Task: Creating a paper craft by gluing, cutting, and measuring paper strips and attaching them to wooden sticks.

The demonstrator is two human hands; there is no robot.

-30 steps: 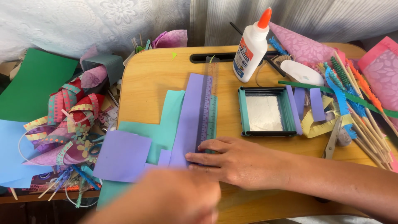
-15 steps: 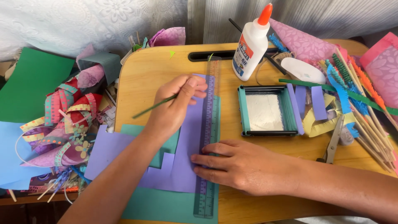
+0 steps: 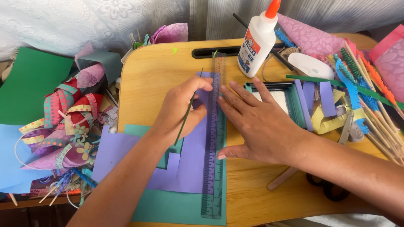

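Purple paper [image 3: 191, 162] lies on the wooden surface [image 3: 155, 75] under a clear ruler [image 3: 213, 138] running near to far; right hand [image 3: 263, 124], fingers spread, pins it while left hand [image 3: 183, 110], fingers pinching a thin green pencil [image 3: 188, 111], sits just left of its edge.

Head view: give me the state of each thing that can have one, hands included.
Left hand: grips a thin green pencil, tip against the ruler edge.
Right hand: flat, fingers spread, beside the ruler.
Transparent ruler: lying flat along the purple paper.
Glue bottle: upright, orange cap on.
Teal paper: flat, under the purple sheet.
Scissors: lying partly under the right arm; blades hidden.
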